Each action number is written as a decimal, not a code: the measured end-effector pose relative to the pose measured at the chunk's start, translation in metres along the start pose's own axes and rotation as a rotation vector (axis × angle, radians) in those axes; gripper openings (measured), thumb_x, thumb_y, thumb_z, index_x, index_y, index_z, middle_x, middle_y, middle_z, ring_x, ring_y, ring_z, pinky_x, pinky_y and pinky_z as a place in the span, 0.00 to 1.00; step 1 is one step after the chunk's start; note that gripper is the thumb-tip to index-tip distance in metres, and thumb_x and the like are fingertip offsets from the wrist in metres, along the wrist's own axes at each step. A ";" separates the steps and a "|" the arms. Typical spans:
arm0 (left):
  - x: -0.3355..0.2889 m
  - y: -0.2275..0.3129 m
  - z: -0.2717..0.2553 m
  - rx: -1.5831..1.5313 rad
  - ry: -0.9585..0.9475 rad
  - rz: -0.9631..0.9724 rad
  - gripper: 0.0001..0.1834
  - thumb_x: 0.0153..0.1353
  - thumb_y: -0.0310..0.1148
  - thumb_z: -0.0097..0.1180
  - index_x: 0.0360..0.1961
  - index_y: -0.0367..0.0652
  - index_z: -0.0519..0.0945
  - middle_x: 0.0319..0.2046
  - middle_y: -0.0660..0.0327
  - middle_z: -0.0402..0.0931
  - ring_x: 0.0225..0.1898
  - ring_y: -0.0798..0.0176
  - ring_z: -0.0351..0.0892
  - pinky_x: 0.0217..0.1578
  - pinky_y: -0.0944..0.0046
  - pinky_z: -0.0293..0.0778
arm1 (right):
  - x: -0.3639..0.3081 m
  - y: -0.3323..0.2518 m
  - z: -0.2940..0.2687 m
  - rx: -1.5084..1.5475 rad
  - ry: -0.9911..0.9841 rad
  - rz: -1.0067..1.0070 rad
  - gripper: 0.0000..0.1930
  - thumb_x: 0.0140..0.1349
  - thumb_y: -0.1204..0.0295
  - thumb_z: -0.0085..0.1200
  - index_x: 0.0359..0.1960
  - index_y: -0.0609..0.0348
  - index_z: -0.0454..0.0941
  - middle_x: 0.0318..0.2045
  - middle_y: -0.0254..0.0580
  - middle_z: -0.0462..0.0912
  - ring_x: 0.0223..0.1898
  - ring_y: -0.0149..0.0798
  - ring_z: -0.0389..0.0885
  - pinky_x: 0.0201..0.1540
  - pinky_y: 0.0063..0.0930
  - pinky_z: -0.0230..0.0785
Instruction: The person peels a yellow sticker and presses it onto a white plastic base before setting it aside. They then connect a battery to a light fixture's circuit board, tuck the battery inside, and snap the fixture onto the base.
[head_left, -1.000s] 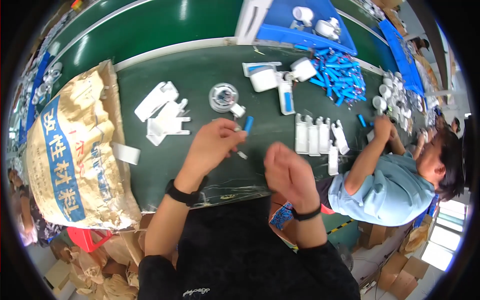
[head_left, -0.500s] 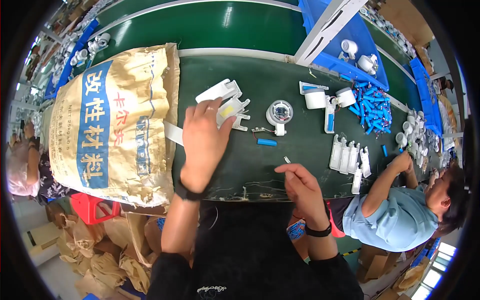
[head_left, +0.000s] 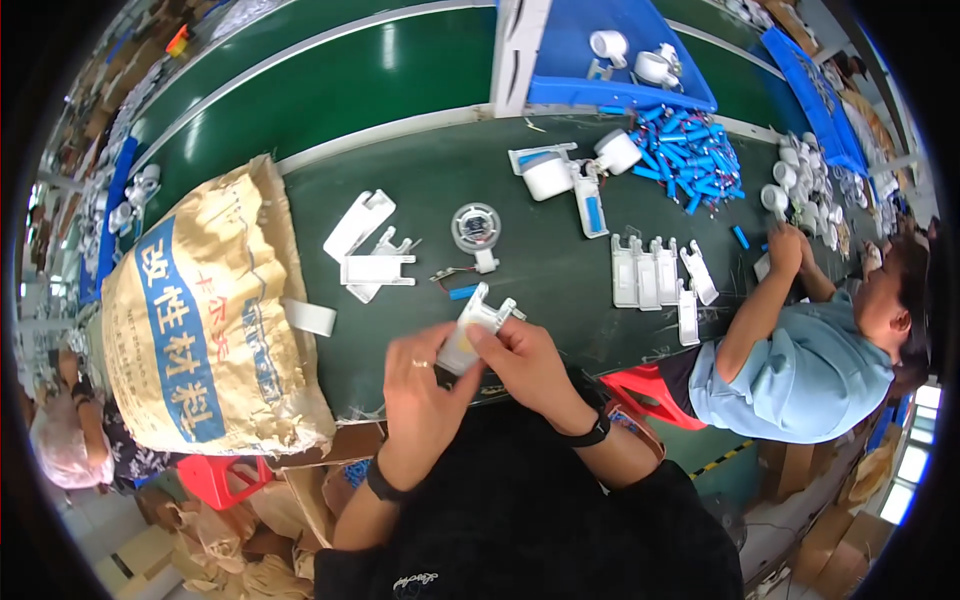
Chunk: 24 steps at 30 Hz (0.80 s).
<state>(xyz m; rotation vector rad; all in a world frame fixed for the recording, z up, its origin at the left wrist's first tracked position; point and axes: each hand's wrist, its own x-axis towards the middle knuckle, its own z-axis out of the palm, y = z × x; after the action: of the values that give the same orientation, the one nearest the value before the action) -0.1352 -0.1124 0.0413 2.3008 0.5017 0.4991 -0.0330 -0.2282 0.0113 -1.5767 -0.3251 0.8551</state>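
Close in front of me, a white plastic housing [head_left: 463, 338] with a yellowish patch is tilted upward between my two hands. My left hand [head_left: 420, 395], slightly blurred, grips its lower left side. My right hand [head_left: 532, 368] is closed on the other side, its thumb on the face of the part. Just beyond lies a blue cylindrical battery [head_left: 464, 293], with thin wires beside it. A round white lamp head [head_left: 476, 226] shows a dark circuit inside its rim. Left of it, several more white housings [head_left: 378, 269] lie overlapped.
A big tan sack [head_left: 225, 330] stands at the left, a white strip [head_left: 312, 318] beside it. Rightward are lined-up white housings [head_left: 645, 272], assembled white units [head_left: 548, 177], heaped blue batteries [head_left: 690, 155] and a blue bin [head_left: 620, 95]. A co-worker in light blue [head_left: 800, 370] sits at the right.
My left hand has picked a white housing from the overlapped ones and brought it nearer to me. My right hand has come over and taken hold of it too. The view has shifted rightward.
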 end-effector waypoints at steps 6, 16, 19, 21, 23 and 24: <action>0.003 -0.014 0.012 -1.088 -0.546 -0.458 0.27 0.69 0.25 0.56 0.68 0.36 0.67 0.60 0.58 0.75 0.56 0.68 0.74 0.56 0.64 0.73 | -0.025 -0.005 -0.061 0.577 -0.429 0.444 0.12 0.71 0.64 0.56 0.39 0.62 0.81 0.19 0.20 0.69 0.16 0.16 0.56 0.18 0.17 0.43; 0.016 -0.009 0.025 -1.351 -0.644 -0.385 0.34 0.62 0.17 0.59 0.69 0.38 0.65 0.64 0.51 0.69 0.62 0.55 0.73 0.57 0.48 0.79 | -0.029 -0.004 -0.056 0.039 -0.035 0.031 0.08 0.63 0.68 0.64 0.39 0.58 0.87 0.22 0.27 0.77 0.20 0.19 0.64 0.21 0.19 0.54; 0.019 -0.020 0.030 -1.713 -0.469 -0.615 0.31 0.67 0.29 0.58 0.70 0.47 0.62 0.60 0.46 0.73 0.57 0.42 0.78 0.53 0.43 0.81 | -0.034 -0.015 -0.053 -0.330 0.190 -0.401 0.07 0.58 0.72 0.67 0.37 0.55 0.88 0.21 0.30 0.73 0.19 0.24 0.64 0.20 0.21 0.54; 0.017 -0.023 0.032 -1.655 -0.458 -0.633 0.33 0.66 0.35 0.60 0.70 0.48 0.62 0.58 0.47 0.74 0.57 0.40 0.78 0.54 0.44 0.80 | -0.040 -0.029 -0.053 -0.588 0.282 -0.631 0.10 0.52 0.74 0.70 0.37 0.49 0.89 0.19 0.33 0.66 0.18 0.30 0.67 0.20 0.25 0.58; 0.015 -0.024 0.034 -1.619 -0.470 -0.620 0.34 0.66 0.37 0.61 0.70 0.47 0.62 0.58 0.47 0.74 0.57 0.41 0.78 0.55 0.46 0.79 | -0.037 -0.030 -0.052 -0.623 0.238 -0.684 0.12 0.51 0.75 0.70 0.38 0.47 0.89 0.19 0.34 0.64 0.17 0.32 0.68 0.19 0.27 0.59; 0.016 -0.023 0.033 -1.618 -0.479 -0.623 0.34 0.66 0.37 0.61 0.70 0.47 0.62 0.58 0.47 0.74 0.57 0.41 0.78 0.55 0.46 0.79 | -0.035 -0.030 -0.049 -0.616 0.194 -0.707 0.12 0.51 0.76 0.70 0.38 0.48 0.88 0.19 0.34 0.64 0.17 0.33 0.68 0.19 0.27 0.60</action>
<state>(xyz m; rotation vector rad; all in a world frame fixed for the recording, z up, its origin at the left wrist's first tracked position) -0.1104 -0.1085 0.0060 0.5901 0.3096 -0.0528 -0.0155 -0.2804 0.0503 -1.8905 -1.0011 0.0362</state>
